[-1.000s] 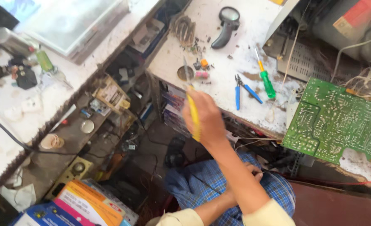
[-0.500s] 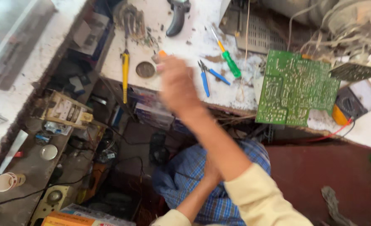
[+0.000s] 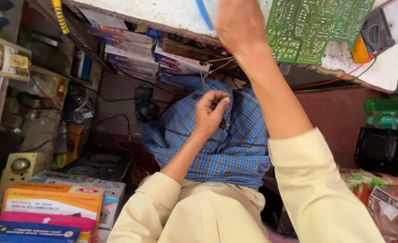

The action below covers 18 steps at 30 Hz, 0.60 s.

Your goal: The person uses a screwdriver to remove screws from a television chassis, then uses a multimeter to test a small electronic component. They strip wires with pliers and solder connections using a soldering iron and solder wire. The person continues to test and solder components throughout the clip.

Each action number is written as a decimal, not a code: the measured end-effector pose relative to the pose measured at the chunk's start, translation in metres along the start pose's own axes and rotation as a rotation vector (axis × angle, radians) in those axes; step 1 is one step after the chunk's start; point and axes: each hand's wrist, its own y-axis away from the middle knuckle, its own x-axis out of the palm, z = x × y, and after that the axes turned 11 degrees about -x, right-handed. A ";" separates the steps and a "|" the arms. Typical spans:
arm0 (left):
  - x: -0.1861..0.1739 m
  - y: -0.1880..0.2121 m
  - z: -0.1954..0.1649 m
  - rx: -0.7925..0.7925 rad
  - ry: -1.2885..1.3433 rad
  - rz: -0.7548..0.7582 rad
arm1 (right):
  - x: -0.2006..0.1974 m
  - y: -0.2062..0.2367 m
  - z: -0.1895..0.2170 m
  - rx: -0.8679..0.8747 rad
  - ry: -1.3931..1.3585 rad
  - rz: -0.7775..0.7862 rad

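Observation:
My right hand (image 3: 239, 24) reaches up over the front edge of the white workbench (image 3: 163, 13). Its fingers are cut off by the top of the view, so I cannot tell what it holds. A blue tool handle (image 3: 203, 13) lies just left of it, and a green circuit board (image 3: 315, 27) lies just right of it. My left hand (image 3: 210, 112) rests on the blue checked cloth (image 3: 226, 153) over my lap, fingers curled in. Thin wires (image 3: 214, 67) hang from the bench just above that hand.
A yellow-handled screwdriver (image 3: 59, 15) lies at the bench's left end. A multimeter (image 3: 385, 24) with a red lead sits at the far right. Flat boxes (image 3: 176, 63) are stacked under the bench, and coloured cartons (image 3: 50, 202) lie lower left. Green bottles (image 3: 390, 112) are at the right.
My right hand put the yellow screwdriver down on the bench and moved right toward the circuit board. The view has tilted down toward my lap.

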 end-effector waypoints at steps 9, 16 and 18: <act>0.001 -0.009 0.004 -0.078 0.032 0.051 | -0.068 0.182 0.082 0.412 -0.505 -0.090; 0.011 -0.010 0.015 -0.136 0.059 0.147 | -0.037 0.239 0.087 0.558 -0.359 -0.103; 0.014 -0.010 0.016 -0.134 0.043 0.140 | -0.035 0.242 0.085 0.549 -0.333 -0.102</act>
